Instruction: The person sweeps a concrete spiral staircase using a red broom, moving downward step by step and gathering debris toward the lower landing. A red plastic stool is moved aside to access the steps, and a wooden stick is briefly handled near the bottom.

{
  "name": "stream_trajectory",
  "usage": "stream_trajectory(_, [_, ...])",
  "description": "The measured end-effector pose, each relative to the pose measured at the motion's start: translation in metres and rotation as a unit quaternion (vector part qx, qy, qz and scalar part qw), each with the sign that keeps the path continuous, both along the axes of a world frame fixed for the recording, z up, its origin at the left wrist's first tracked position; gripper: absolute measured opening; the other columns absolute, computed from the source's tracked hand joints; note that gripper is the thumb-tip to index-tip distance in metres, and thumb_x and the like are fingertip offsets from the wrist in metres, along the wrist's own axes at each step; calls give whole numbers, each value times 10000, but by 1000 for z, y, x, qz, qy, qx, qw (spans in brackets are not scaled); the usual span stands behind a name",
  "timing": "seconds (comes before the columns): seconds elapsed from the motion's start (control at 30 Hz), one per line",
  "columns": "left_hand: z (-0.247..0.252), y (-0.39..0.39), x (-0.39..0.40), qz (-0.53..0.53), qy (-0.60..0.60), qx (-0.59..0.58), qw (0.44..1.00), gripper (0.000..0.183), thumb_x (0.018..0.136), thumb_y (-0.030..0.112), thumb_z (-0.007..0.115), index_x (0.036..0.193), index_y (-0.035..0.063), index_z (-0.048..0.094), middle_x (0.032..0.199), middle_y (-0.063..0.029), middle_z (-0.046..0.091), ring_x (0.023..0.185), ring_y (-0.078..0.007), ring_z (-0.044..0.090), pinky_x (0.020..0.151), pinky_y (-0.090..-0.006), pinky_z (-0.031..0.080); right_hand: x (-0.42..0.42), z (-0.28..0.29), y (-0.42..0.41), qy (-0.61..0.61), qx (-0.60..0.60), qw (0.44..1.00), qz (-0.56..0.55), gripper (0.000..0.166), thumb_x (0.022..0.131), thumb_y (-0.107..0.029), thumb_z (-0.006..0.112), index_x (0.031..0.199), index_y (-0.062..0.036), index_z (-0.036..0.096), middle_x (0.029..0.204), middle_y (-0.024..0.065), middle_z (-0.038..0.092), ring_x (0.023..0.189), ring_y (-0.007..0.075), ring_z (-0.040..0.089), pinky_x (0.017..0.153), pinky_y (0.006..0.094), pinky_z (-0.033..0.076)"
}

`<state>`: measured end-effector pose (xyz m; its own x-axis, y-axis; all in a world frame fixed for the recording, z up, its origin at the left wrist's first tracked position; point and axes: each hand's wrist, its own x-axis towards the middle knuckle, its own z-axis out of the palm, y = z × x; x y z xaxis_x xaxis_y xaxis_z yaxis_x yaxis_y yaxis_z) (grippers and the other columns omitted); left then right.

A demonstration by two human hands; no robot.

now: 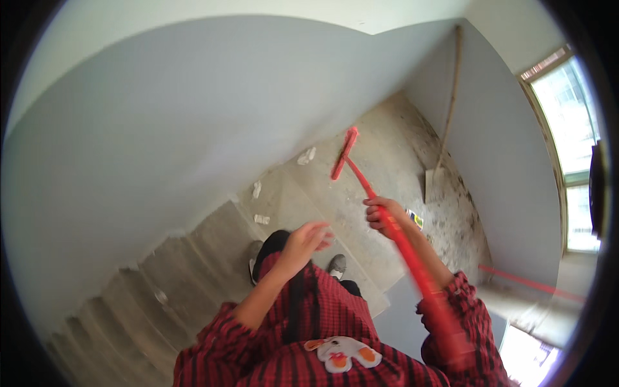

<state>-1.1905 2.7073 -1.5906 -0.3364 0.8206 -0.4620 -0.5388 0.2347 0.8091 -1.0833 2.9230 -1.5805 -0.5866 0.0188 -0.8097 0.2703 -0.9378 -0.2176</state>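
My right hand (385, 215) is wrapped around the red handle of a broom (365, 182). The handle slants back past my right forearm and blurs towards its near end. At the far end, the narrow red broom head (344, 154) is above or on the concrete floor by the grey wall; contact cannot be made out. My left hand (309, 240) hovers in front of my body, off the handle, slightly blurred and holding nothing, its fingers partly curled and apart.
Concrete stairs (159, 280) run along the grey wall (169, 121) at the left. Crumpled white scraps (306, 156) lie along the wall base. A shovel (434, 185) with a long wooden handle leans in the corner. A small printed packet (415, 219) lies near my right forearm; a window (563, 126) is at right.
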Motion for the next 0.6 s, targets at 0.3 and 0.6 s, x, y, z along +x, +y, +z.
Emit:
stream_trajectory(0.3, [-76,101,61,334,-284,-90,894,192,768,182,531,846,18,470,712,-94,552,602,-217,581,515,-331,499,55,137,-12,-62,126,920,365,575,738,-109,542,1242,-16,281,636,72,500,422,119,451,373,230,359])
stream_trajectory(0.6, [-118,72,77,367,-334,-149,855,158,732,182,522,756,27,510,641,-88,575,477,-176,553,410,-301,454,-18,218,26,-52,217,554,802,667,743,-122,581,1284,-49,199,734,88,565,540,170,560,517,244,456])
